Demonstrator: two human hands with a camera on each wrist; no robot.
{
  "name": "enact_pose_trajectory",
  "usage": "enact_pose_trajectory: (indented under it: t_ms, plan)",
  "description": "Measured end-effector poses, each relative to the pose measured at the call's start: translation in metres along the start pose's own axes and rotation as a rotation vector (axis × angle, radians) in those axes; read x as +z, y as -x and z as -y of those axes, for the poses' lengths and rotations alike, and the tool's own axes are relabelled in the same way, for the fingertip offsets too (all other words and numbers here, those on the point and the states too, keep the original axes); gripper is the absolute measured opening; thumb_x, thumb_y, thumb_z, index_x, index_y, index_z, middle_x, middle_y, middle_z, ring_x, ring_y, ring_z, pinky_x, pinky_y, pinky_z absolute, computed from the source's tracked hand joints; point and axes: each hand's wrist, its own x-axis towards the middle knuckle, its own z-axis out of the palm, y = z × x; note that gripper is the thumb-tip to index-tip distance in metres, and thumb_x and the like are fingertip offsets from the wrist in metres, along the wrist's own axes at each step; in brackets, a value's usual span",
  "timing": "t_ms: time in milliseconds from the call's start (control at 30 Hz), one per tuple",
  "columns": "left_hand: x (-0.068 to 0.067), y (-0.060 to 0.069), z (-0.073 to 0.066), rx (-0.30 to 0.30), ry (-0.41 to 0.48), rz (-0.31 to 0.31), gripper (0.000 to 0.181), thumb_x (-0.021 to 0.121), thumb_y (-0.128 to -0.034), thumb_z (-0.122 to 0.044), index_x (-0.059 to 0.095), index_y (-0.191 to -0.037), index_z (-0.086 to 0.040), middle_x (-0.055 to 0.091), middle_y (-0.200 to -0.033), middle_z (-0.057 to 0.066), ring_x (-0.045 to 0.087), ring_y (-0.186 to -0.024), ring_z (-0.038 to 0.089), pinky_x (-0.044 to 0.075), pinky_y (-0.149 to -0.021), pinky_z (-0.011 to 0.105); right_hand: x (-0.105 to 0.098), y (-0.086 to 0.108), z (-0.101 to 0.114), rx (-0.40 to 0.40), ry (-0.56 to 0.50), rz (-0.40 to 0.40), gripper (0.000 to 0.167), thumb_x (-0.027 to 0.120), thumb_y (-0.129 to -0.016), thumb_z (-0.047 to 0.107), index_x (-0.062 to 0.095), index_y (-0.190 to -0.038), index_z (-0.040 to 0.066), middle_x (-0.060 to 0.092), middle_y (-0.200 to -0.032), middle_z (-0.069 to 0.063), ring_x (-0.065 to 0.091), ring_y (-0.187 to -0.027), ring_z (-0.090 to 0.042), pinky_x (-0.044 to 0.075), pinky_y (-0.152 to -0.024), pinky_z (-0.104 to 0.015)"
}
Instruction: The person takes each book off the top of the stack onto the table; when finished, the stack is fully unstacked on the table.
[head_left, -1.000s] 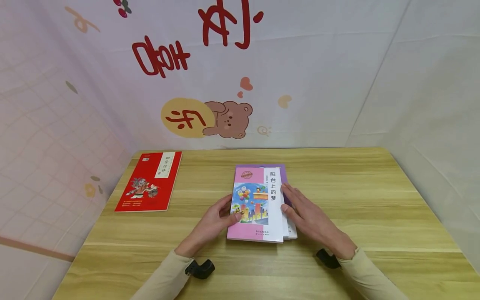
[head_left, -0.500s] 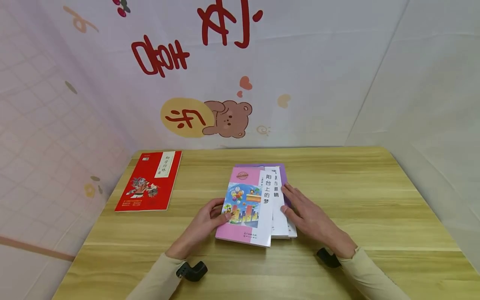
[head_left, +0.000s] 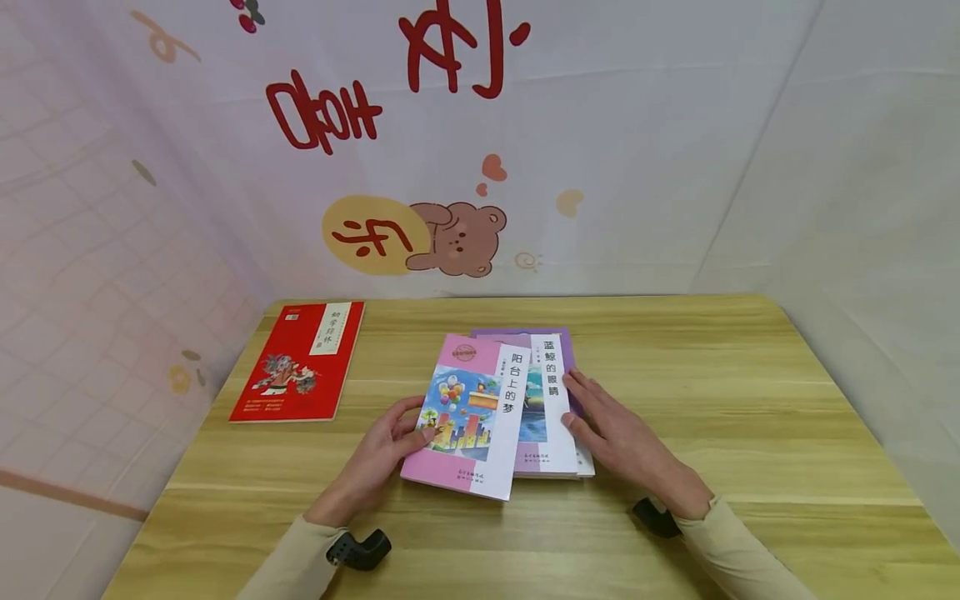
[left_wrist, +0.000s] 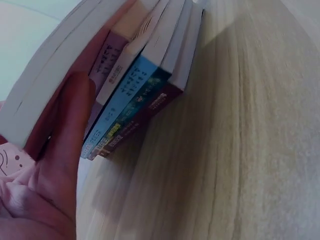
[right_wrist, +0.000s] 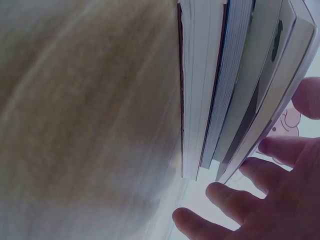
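Note:
In the head view my left hand [head_left: 378, 457] grips the left edge of a pink and white book [head_left: 461, 417], thumb on its cover and fingers underneath. This book is raised and slightly tilted over a stack of several books. Below it, a white-bordered book with a blue picture [head_left: 552, 408] is partly covered. A purple book [head_left: 566, 337] shows beneath that one. My right hand [head_left: 618, 425] rests its fairly straight fingers against the stack's right side. In the left wrist view, the stacked spines [left_wrist: 135, 95] stand apart from the held book [left_wrist: 55, 65]. The right wrist view shows page edges [right_wrist: 200, 90] beside the fingers [right_wrist: 232, 202].
A red book [head_left: 300, 362] lies alone at the table's back left. The wooden table [head_left: 712, 367] meets a printed white backdrop [head_left: 637, 150] behind, with fabric sides at left and right. Black wrist bands with cameras [head_left: 360, 550] sit on both wrists.
My left hand has drawn the pink book leftward and a little nearer, turning it slightly. More of the blue-picture book's cover now shows. The right hand has stayed in place.

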Motion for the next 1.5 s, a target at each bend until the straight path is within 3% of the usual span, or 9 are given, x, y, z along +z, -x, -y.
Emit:
enact_pose_trajectory:
  t_ms: [200, 433, 633, 967, 1267, 1500]
  plan:
    - [-0.007, 0.004, -0.002, 0.022, 0.026, -0.037, 0.062, 0.059, -0.1040, -0.013, 0.028, -0.158, -0.004, 0.054, -0.146, 0.026, 0.069, -0.108, 0.023, 0.057, -0.090, 0.028, 0.001, 0.000, 0.001, 0.008, -0.008, 0.002, 0.072, 0.049, -0.107, 0.050, 0.027, -0.165, 0.014, 0.022, -0.171, -0.009, 0.027, -0.153, -0.041, 0.030, -0.118, -0.063]
    - [-0.012, 0.006, -0.007, 0.051, 0.023, -0.144, 0.059, 0.059, -0.1035, -0.012, 0.033, -0.156, -0.009, 0.059, -0.140, 0.022, 0.069, -0.107, 0.023, 0.059, -0.087, 0.028, 0.001, 0.001, 0.001, 0.011, -0.006, 0.007, 0.073, 0.050, -0.107, 0.050, 0.026, -0.166, 0.014, 0.021, -0.172, -0.007, 0.026, -0.154, -0.039, 0.030, -0.118, -0.062]
    - [-0.021, 0.007, -0.016, 0.065, 0.048, -0.218, 0.059, 0.058, -0.1048, -0.012, 0.032, -0.158, -0.012, 0.054, -0.146, 0.020, 0.067, -0.111, 0.018, 0.056, -0.092, 0.026, 0.003, 0.002, 0.001, 0.010, -0.009, 0.002, 0.074, 0.050, -0.106, 0.051, 0.025, -0.166, 0.015, 0.020, -0.172, -0.007, 0.026, -0.154, -0.038, 0.030, -0.119, -0.060]
    - [-0.036, 0.003, -0.032, 0.133, 0.066, -0.241, 0.061, 0.056, -0.1065, -0.012, 0.029, -0.161, -0.011, 0.051, -0.150, 0.021, 0.070, -0.109, 0.013, 0.057, -0.091, 0.026, 0.006, 0.003, 0.001, 0.022, -0.012, -0.005, 0.074, 0.050, -0.106, 0.051, 0.025, -0.166, 0.016, 0.020, -0.172, -0.006, 0.026, -0.154, -0.038, 0.031, -0.118, -0.061]
    - [-0.047, -0.004, -0.041, 0.127, 0.122, -0.266, 0.064, 0.055, -0.1078, -0.016, 0.025, -0.164, -0.012, 0.047, -0.154, 0.017, 0.068, -0.114, 0.010, 0.055, -0.095, 0.025, 0.007, 0.004, 0.001, 0.023, -0.010, -0.008, 0.075, 0.050, -0.105, 0.052, 0.025, -0.166, 0.017, 0.020, -0.172, -0.005, 0.026, -0.154, -0.038, 0.030, -0.118, -0.061]
    - [-0.060, -0.014, -0.042, 0.107, 0.127, -0.293, 0.063, 0.053, -0.1087, -0.018, 0.024, -0.164, -0.012, 0.055, -0.142, 0.009, 0.069, -0.107, 0.009, 0.056, -0.093, 0.023, 0.007, 0.004, 0.002, 0.024, -0.002, -0.006, 0.075, 0.050, -0.106, 0.052, 0.024, -0.166, 0.016, 0.020, -0.172, -0.006, 0.026, -0.154, -0.038, 0.030, -0.118, -0.061]
